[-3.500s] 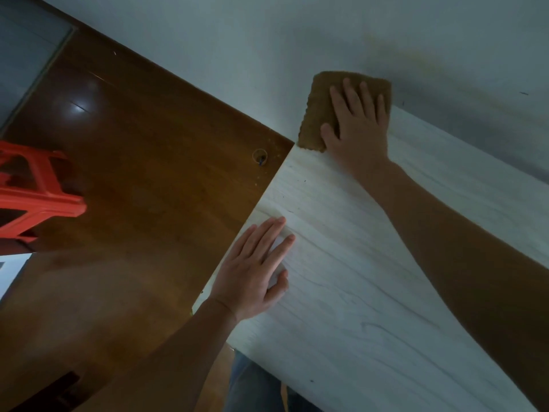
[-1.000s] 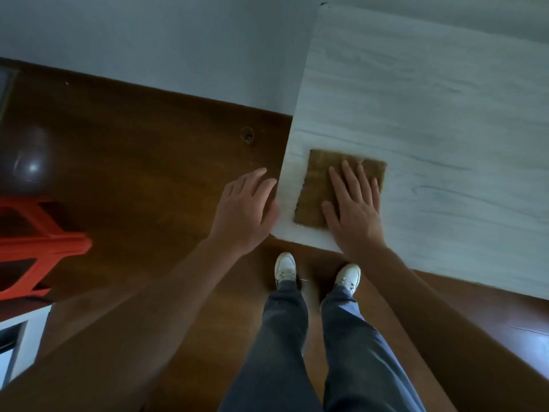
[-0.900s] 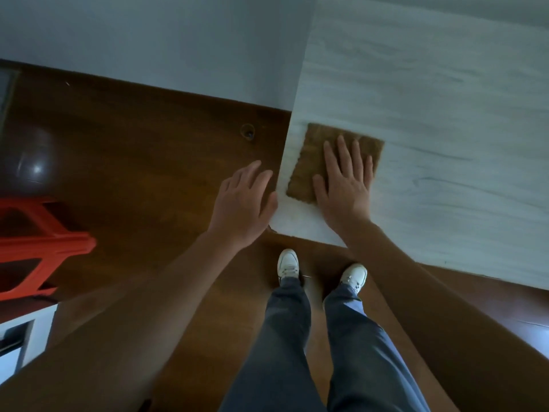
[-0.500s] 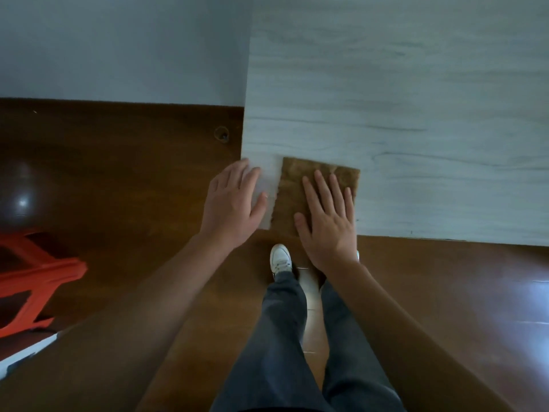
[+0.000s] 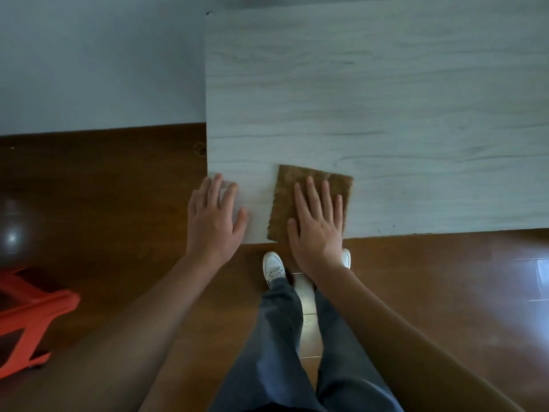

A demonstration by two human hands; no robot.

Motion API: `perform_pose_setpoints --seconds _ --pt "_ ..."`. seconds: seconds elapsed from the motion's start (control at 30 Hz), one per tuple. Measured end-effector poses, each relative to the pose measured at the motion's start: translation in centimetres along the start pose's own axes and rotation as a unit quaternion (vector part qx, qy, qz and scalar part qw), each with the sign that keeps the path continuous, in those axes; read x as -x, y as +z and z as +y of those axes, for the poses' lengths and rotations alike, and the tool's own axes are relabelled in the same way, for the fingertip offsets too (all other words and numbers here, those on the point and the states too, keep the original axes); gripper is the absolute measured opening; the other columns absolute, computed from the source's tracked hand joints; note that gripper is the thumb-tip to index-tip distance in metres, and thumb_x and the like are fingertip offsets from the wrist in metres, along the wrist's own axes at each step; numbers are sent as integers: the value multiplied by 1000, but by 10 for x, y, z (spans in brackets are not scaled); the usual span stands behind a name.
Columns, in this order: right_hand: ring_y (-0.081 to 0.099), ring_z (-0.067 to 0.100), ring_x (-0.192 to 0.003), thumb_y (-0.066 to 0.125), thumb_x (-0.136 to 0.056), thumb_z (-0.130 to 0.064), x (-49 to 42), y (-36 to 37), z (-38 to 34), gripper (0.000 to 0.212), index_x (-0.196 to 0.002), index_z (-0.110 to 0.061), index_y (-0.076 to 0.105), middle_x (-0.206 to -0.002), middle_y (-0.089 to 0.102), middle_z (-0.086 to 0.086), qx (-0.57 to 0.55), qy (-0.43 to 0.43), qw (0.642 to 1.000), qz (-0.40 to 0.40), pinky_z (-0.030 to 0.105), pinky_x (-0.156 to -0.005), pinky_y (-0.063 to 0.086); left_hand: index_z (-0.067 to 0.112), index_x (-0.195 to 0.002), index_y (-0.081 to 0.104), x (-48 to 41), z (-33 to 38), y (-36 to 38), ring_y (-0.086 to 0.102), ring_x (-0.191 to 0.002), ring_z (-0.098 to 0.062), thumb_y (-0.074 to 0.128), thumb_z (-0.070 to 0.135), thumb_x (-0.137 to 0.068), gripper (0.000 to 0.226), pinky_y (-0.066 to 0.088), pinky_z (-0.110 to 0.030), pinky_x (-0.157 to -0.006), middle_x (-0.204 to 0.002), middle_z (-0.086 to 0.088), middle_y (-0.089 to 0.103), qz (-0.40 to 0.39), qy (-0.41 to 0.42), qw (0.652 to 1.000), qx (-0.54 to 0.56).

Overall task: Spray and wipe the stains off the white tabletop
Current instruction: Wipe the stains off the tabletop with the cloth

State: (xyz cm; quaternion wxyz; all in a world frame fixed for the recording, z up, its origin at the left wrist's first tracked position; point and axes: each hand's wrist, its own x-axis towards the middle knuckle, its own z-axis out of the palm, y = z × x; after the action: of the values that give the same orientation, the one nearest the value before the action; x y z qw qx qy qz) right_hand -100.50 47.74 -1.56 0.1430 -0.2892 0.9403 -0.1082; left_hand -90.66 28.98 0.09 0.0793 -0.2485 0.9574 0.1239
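Note:
The white wood-grain tabletop (image 5: 371,99) fills the upper right of the head view. A brown square cloth (image 5: 300,179) lies flat near the table's front left corner. My right hand (image 5: 316,227) presses on the cloth with straight, spread fingers, its palm over the front edge. My left hand (image 5: 214,215) rests flat on the front left corner of the table, fingers straight, holding nothing. A short gap of bare tabletop separates the two hands. I see no spray bottle.
Dark brown wooden floor (image 5: 104,203) lies left of and in front of the table. A pale wall (image 5: 89,60) runs behind. A red plastic stool (image 5: 26,319) stands at the lower left. My legs and white shoes (image 5: 273,264) are by the table's front edge.
My right hand has slid the cloth from the far left corner back to the front left corner, then a little to the right. My left hand stays flat on the corner.

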Motion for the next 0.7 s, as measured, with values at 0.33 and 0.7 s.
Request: perform_pose_setpoints --seconds 0.33,0.7 --pt "-7 19 -157 37 -103 -45 -7 2 3 68 -162 -23 13 -170 7 -1 -20 -107 993 -42 43 -127 -6 15 -154 43 3 -15 -15 25 -156 -30 38 41 -107 54 19 -45 -125 -166 -13 33 -25 31 999 -21" --pt "-7 24 -157 33 -104 -40 -66 8 -70 65 -162 -21 13 -170 6 2 0 -99 995 -31 46 -126 -11 14 -153 43 18 -46 -23 31 -154 -28 37 42 -109 52 23 -42 -123 -164 -13 38 20 -40 998 35"
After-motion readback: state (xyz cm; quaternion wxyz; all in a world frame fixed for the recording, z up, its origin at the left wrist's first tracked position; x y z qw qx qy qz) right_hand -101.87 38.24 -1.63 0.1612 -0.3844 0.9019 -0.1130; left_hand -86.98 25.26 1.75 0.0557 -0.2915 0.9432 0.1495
